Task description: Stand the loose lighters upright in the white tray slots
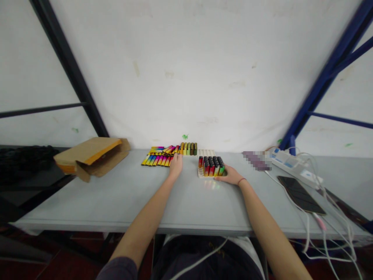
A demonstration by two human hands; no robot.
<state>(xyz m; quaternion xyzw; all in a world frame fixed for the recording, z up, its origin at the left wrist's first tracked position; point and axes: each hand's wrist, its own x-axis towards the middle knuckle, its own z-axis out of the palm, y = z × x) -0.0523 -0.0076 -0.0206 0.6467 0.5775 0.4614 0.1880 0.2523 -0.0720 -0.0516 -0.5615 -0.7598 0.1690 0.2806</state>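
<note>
Both forearms stretch straight forward over the grey table. The left hand lies palm down, fingers together, its tips on the loose lighters lying flat in rows near the wall; whether it grips one cannot be told. The right hand is cupped round the near right corner of the tray of upright lighters, thumb along its front edge, just right of the left hand.

Grey table. Cardboard box at 10 o'clock. Loose lighters flat in rows at 12, white tray of upright lighters just right of them. Power strip at 2, phone at 3, cables trailing over edge.
</note>
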